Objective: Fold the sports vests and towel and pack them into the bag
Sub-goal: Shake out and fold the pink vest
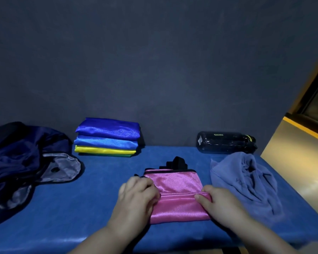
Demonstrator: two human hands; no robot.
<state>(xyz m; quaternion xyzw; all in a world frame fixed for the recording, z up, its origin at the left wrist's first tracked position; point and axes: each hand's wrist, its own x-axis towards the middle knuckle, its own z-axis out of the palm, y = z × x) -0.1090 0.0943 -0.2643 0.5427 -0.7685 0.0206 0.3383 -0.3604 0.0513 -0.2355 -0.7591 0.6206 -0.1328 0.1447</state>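
**Pink vest mid-fold, both hands on it**

Pink vest [178, 182] at 6 o'clock on the blue table [81, 208], close to the near edge. Shiny satin-like pink cloth with a fine ribbed weave, folded into a compact rectangle. Horizontal crease across the middle, lower half glossier than the upper. Black trim [169, 170] along the far edge, black straps [176, 162] bunched just beyond it at the vest's 12 o'clock.

Left hand [138, 195] at the vest's 9 o'clock edge, fingers pressed together and curled down over the cloth, gripping that edge; fingertips hidden. Right hand [220, 204] at the vest's 3 o'clock edge, thumb and forefinger pinching the end of the crease; other fingers tucked under, cannot tell how.

Stack of folded vests [107, 137] at 11 o'clock against the back wall [154, 70]: dark blue on top, lighter blue below, then yellow, sliver of green at the bottom. Navy bag [22, 162] at 9 o'clock, slumped open, grey lining and a snap button showing. Towel [246, 180] at 3 o'clock, dusty blue-purple, crumpled in a heap just beside the right hand. Dark bottle [226, 142] at 1 o'clock, lying on its side behind the towel.
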